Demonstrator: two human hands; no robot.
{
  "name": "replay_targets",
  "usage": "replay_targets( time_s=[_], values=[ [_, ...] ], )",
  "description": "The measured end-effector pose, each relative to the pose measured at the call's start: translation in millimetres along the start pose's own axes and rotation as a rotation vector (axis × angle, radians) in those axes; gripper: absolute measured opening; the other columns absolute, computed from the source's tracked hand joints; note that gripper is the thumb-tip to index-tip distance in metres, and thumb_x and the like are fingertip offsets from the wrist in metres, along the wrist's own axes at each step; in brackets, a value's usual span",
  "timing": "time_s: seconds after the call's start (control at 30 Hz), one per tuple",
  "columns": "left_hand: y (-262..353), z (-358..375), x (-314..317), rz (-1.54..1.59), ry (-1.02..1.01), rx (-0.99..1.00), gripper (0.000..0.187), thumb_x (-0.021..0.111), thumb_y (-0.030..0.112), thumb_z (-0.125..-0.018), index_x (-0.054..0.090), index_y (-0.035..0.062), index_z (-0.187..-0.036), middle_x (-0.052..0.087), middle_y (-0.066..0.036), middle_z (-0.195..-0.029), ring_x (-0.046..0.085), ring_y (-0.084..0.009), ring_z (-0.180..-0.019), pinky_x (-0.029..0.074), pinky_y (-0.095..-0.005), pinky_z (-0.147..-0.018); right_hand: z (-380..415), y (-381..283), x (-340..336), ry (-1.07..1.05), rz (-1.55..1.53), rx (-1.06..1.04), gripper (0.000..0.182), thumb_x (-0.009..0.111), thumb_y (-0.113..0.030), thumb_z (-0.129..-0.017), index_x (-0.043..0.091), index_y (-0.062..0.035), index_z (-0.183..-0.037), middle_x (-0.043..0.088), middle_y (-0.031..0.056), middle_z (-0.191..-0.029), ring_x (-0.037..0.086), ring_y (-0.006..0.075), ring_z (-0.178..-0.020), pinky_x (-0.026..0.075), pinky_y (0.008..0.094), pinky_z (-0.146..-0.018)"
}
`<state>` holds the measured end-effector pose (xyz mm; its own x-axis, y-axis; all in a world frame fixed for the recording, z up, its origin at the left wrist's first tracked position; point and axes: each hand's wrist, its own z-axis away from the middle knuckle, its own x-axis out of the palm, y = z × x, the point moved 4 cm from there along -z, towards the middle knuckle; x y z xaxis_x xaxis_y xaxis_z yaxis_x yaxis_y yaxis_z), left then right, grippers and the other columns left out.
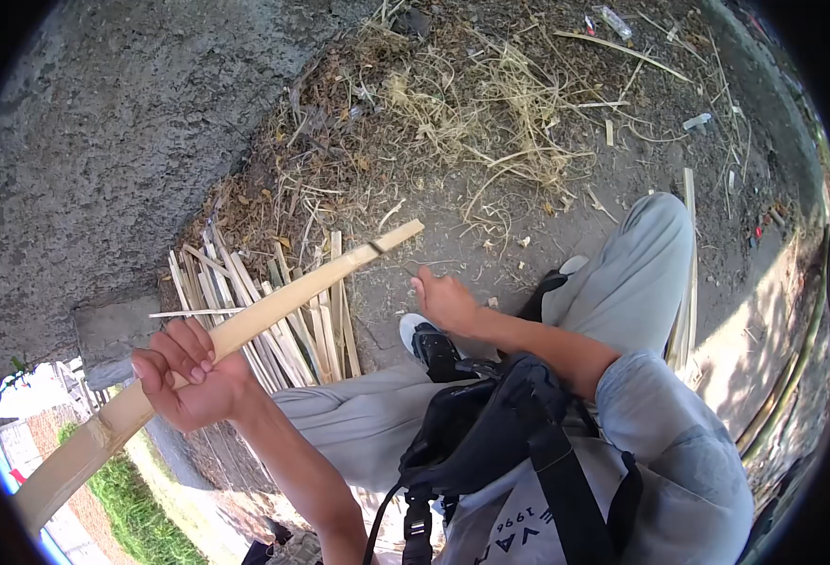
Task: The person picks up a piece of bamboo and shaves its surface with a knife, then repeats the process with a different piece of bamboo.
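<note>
My left hand is closed around a long, pale split bamboo strip. The strip slants from the lower left up to a narrow tip near the middle of the view. A joint shows on it below my left hand, and a dark mark crosses it near the tip. My right hand is closed in a fist just below and to the right of that tip, apart from the strip. A thin dark edge seems to stick out of the fist, but what it belongs to is too small to make out.
Several cut bamboo strips lie in a pile beside my left leg. Loose shavings cover the ground ahead. A rough stone surface rises at the left. Long poles lie at the right. A black bag sits on my lap.
</note>
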<state>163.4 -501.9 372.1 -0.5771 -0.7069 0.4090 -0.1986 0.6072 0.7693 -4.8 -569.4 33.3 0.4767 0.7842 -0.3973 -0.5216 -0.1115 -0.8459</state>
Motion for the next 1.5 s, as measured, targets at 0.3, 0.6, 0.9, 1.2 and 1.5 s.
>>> replay_targets(
  time_s=[0.3, 0.6, 0.9, 1.2, 1.5],
  values=[
    [-0.8, -8.6, -2.4, -0.016, 0.029, 0.000, 0.043, 0.047, 0.022, -0.097, 0.027, 0.0179, -0.058, 0.026, 0.002, -0.047, 0.021, -0.0080, -0.040, 0.015, -0.0232, -0.039, -4.9, 36.4, 12.7, 0.026, 0.052, -0.004, 0.037, 0.036, -0.032, -0.102, 0.048, 0.0016, -0.112, 0.063, 0.0293, -0.072, 0.063, 0.0526, -0.072, 0.051, 0.0586, -0.071],
    [-5.3, -9.8, -6.3, 0.018, 0.029, -0.007, 0.043, 0.049, 0.021, -0.096, 0.026, 0.0180, -0.059, 0.025, 0.002, -0.047, 0.020, -0.0076, -0.040, 0.015, -0.0231, -0.041, -10.7, 47.3, 17.5, 0.053, 0.101, 0.055, 0.039, 0.037, -0.032, -0.102, 0.050, 0.0040, -0.109, 0.062, 0.0315, -0.075, 0.062, 0.0530, -0.074, 0.051, 0.0586, -0.070],
    [-4.7, -12.3, -2.2, 0.031, -0.001, -0.006, 0.043, 0.048, 0.018, -0.095, 0.026, 0.0183, -0.058, 0.025, 0.001, -0.047, 0.020, -0.0079, -0.040, 0.015, -0.0236, -0.040, 4.9, 19.8, -10.3, -0.023, 0.151, -0.022, 0.037, 0.036, -0.027, -0.101, 0.052, 0.0063, -0.104, 0.065, 0.0290, -0.080, 0.064, 0.0505, -0.079, 0.052, 0.0570, -0.075],
    [-8.3, -19.5, -1.4, 0.022, 0.008, -0.001, 0.046, 0.051, 0.023, -0.095, 0.024, 0.0191, -0.058, 0.024, 0.002, -0.046, 0.019, -0.0071, -0.039, 0.012, -0.0234, -0.039, -12.1, 48.8, -14.7, 0.067, 0.143, 0.089, 0.036, 0.037, -0.030, -0.101, 0.051, 0.0038, -0.105, 0.063, 0.0324, -0.078, 0.063, 0.0523, -0.077, 0.051, 0.0591, -0.073],
    [-8.4, -24.1, -15.3, -0.042, 0.174, 0.061, 0.049, 0.054, 0.026, -0.095, 0.024, 0.0200, -0.057, 0.023, 0.003, -0.046, 0.020, -0.0068, -0.038, 0.012, -0.0230, -0.038, 2.9, -16.5, -21.8, 0.026, -0.055, -0.023, 0.034, 0.039, -0.031, -0.101, 0.048, 0.0016, -0.102, 0.059, 0.0338, -0.068, 0.059, 0.0553, -0.069, 0.048, 0.0617, -0.066]
  ],
)
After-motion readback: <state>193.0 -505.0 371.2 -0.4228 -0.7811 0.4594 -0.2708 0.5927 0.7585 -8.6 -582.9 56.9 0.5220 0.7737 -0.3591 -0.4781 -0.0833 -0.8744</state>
